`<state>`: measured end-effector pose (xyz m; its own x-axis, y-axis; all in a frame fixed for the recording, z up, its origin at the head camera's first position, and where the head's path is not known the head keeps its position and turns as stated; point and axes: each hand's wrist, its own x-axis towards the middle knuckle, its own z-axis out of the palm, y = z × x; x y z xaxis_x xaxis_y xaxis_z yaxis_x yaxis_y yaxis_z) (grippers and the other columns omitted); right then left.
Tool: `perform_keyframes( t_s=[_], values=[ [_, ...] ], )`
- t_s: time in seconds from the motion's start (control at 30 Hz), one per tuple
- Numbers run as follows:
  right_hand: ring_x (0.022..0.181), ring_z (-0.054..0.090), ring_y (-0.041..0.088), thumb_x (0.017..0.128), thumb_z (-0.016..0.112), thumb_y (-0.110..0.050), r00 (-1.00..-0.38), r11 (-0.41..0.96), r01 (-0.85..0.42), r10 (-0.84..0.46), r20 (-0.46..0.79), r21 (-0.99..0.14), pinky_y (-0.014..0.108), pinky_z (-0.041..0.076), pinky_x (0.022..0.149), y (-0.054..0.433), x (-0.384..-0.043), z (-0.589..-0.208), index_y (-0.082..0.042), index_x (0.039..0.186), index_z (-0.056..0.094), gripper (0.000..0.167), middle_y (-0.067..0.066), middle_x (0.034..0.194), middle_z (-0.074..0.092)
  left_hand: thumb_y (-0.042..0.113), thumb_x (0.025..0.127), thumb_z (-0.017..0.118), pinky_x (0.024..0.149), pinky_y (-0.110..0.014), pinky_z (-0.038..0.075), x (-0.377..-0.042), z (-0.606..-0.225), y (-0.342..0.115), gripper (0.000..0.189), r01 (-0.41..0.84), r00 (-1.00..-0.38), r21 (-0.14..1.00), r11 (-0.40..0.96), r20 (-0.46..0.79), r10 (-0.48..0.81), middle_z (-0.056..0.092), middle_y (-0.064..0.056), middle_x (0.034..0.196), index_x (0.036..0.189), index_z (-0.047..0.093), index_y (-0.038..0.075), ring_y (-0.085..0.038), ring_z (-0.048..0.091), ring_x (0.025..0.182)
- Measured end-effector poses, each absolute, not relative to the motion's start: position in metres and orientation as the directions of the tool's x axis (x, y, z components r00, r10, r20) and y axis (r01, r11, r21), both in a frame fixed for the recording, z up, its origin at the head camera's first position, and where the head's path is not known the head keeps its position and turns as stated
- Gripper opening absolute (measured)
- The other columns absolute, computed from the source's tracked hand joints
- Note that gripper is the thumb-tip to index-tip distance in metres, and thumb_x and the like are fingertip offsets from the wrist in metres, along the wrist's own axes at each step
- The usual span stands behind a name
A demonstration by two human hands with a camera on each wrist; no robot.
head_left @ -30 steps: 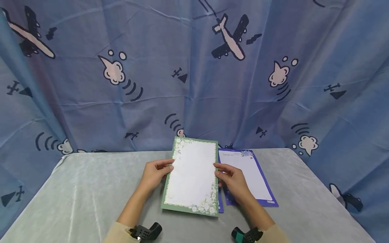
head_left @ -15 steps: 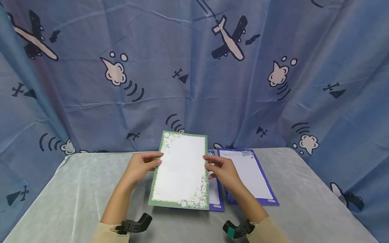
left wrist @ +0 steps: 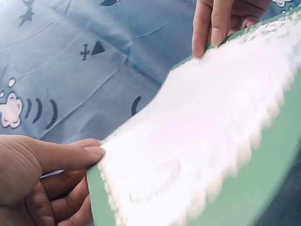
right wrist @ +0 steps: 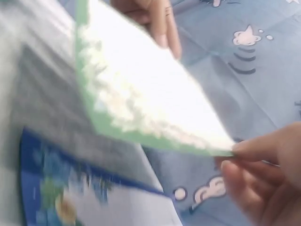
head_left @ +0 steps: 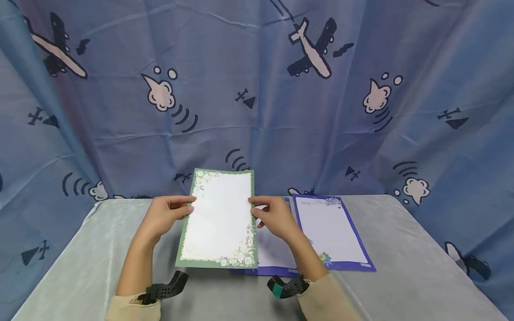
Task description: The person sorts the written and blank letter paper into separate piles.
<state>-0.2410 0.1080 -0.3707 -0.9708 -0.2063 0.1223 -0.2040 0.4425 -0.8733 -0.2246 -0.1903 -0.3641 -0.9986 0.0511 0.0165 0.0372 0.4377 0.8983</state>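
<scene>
A sheet of stationery paper [head_left: 221,218] with a green border and pale flowers is held up, tilted, above the table. My left hand [head_left: 164,216] pinches its left edge between thumb and fingers. On the opposite edge, my right hand [head_left: 277,216] pinches the paper the same way. The left wrist view shows the left thumb on the front of the green-bordered paper [left wrist: 197,127], its other fingers behind. Behind and below it lies a purple-bordered sheet [head_left: 277,249], partly covered by the held paper and the right arm.
Another purple-bordered sheet [head_left: 331,229] with blue flowers lies on the table to the right, overlapping or touching the first. A grey-white cloth covers the table [head_left: 409,267]. A blue curtain [head_left: 257,89] with printed planes hangs behind the far edge.
Both hands have moved left and slightly upward with the green-bordered paper between them. More of the purple-bordered sheet beneath now shows. The sheet on the right stays in place.
</scene>
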Motion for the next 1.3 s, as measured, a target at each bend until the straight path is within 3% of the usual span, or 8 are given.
perform_keyframes(
  t_s=[0.23,0.5,0.87,0.93,1.03,1.13,1.2,1.3],
  values=[
    [0.087,0.073,0.020,0.096,0.066,-0.009,-0.960,0.395,-0.196,-0.265,0.093,-0.898,0.044,0.061,0.070,0.087,-0.247,-0.372,-0.010,0.130,0.069,0.034,0.015,0.127,0.070,0.020,0.100,0.062,0.105,-0.048,0.050,-0.222,-0.365,-0.208,0.038,-0.002,-1.000,0.894,0.448,-0.005,0.004,0.061,-0.020,0.140,0.137,0.064,0.008,-0.035,0.060,0.126],
    [0.075,0.069,0.018,0.094,0.068,-0.005,-0.968,0.364,-0.202,-0.215,0.128,-0.909,0.047,0.061,0.068,0.066,-0.250,-0.393,-0.008,0.128,0.070,0.034,0.018,0.125,0.069,0.020,0.100,0.062,0.104,-0.050,0.050,-0.223,-0.374,-0.215,0.039,-0.046,-0.999,0.884,0.465,-0.043,-0.017,0.060,-0.022,0.142,0.137,0.063,0.006,-0.037,0.061,0.125],
    [0.058,0.060,0.010,0.094,0.065,-0.006,-0.958,0.390,-0.222,-0.260,0.124,-0.894,0.026,0.050,0.055,0.052,-0.247,-0.417,-0.009,0.136,0.065,0.042,0.019,0.137,0.064,0.018,0.101,0.061,0.089,-0.044,0.052,-0.228,-0.383,-0.222,0.036,-0.097,-0.995,0.863,0.495,-0.087,-0.042,0.060,-0.024,0.138,0.134,0.065,0.004,-0.027,0.062,0.105],
    [0.052,0.053,0.010,0.091,0.066,-0.004,-0.953,0.404,-0.237,-0.272,0.132,-0.883,0.024,0.044,0.051,0.050,-0.246,-0.418,-0.008,0.137,0.064,0.046,0.018,0.129,0.068,0.016,0.101,0.061,0.087,-0.043,0.052,-0.229,-0.384,-0.223,0.036,-0.086,-0.996,0.863,0.498,-0.077,-0.038,0.060,-0.025,0.138,0.134,0.065,0.002,-0.026,0.062,0.103],
    [0.047,0.040,0.009,0.087,0.068,-0.001,-0.950,0.424,-0.238,-0.287,0.120,-0.874,0.024,0.036,0.047,0.048,-0.245,-0.419,-0.007,0.137,0.063,0.051,0.012,0.093,0.071,0.015,0.100,0.062,0.084,-0.040,0.052,-0.230,-0.387,-0.225,0.035,-0.081,-0.997,0.856,0.511,-0.073,-0.036,0.061,-0.025,0.135,0.132,0.065,0.000,-0.023,0.062,0.100],
    [0.047,0.034,0.009,0.084,0.069,0.002,-0.950,0.438,-0.223,-0.297,0.094,-0.871,0.023,0.032,0.047,0.048,-0.245,-0.421,-0.005,0.138,0.062,0.056,0.003,0.063,0.053,0.013,0.099,0.063,0.081,-0.038,0.052,-0.232,-0.393,-0.225,0.035,-0.085,-0.996,0.849,0.521,-0.078,-0.036,0.064,-0.025,0.131,0.131,0.066,0.000,-0.021,0.061,0.095],
    [0.047,0.035,0.009,0.083,0.069,0.003,-0.952,0.443,-0.215,-0.295,0.085,-0.870,0.022,0.032,0.046,0.048,-0.246,-0.424,-0.004,0.139,0.061,0.057,0.004,0.062,0.055,0.012,0.097,0.065,0.081,-0.036,0.054,-0.234,-0.398,-0.225,0.035,-0.072,-0.997,0.847,0.527,-0.069,-0.027,0.064,-0.025,0.131,0.130,0.067,-0.001,-0.019,0.063,0.097],
    [0.048,0.039,0.008,0.084,0.068,0.003,-0.954,0.456,-0.227,-0.284,0.101,-0.860,0.021,0.034,0.047,0.048,-0.246,-0.430,-0.003,0.137,0.062,0.054,0.012,0.087,0.070,0.011,0.095,0.068,0.078,-0.033,0.055,-0.238,-0.406,-0.224,0.036,-0.056,-0.998,0.846,0.531,-0.058,-0.013,0.064,-0.025,0.132,0.129,0.067,-0.001,-0.017,0.066,0.097]
  ],
)
